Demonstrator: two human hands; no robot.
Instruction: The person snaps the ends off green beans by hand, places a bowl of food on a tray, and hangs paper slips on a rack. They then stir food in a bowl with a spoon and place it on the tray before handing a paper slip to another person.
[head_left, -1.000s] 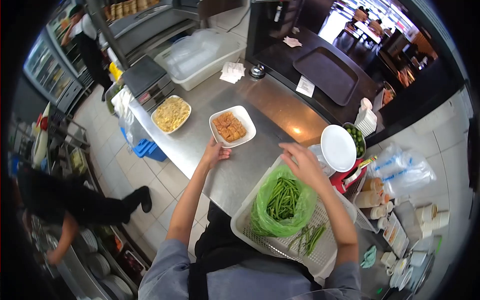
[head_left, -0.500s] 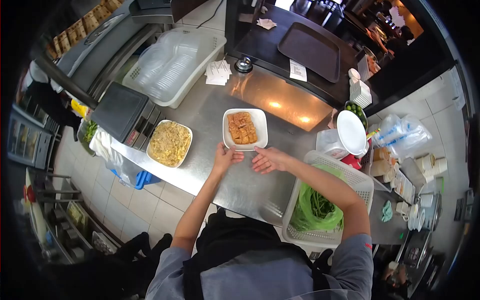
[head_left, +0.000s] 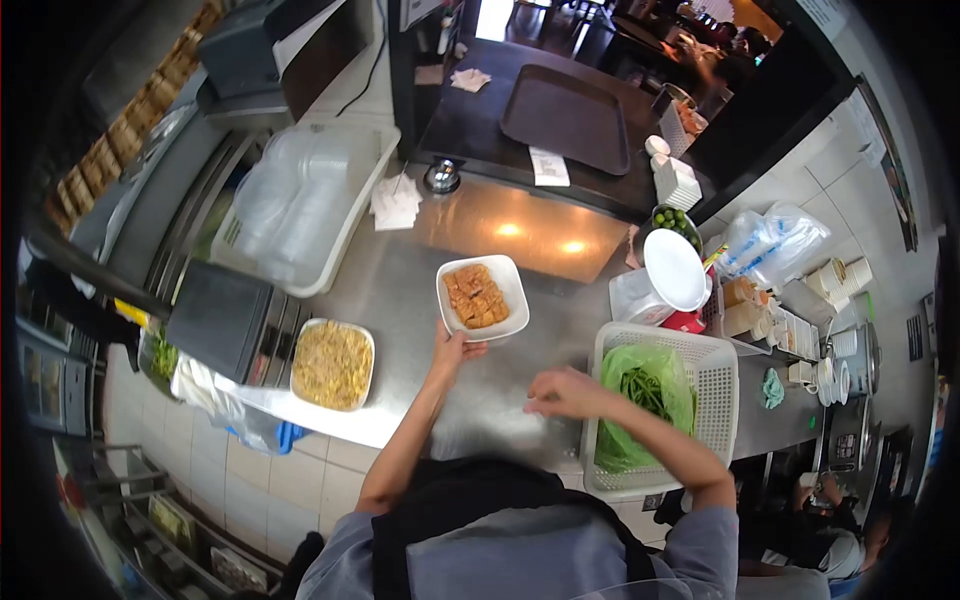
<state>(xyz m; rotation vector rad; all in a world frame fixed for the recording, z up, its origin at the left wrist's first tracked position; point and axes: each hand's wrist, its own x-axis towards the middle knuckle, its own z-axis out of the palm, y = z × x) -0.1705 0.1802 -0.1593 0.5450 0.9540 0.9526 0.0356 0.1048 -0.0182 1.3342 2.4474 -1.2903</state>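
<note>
Loosely, the left hand held a white, rounded-square bowl of browned, cut pieces at its 7 o'clock corner, thumb against the side and fingers together below the rim, probably to steady it. The right hand hovered at the bowl's 4 o'clock, fingers curled inward and drawn together; whether they pinched anything was too small to tell. Further out at 4 o'clock, a white perforated plastic basket kept an open green bag of long green beans contained. On the steel tabletop, a white dish of yellow food sat at 8 o'clock. Toward 1 o'clock, a printed white slip lay by a dark tray, its writing illegible.
</note>
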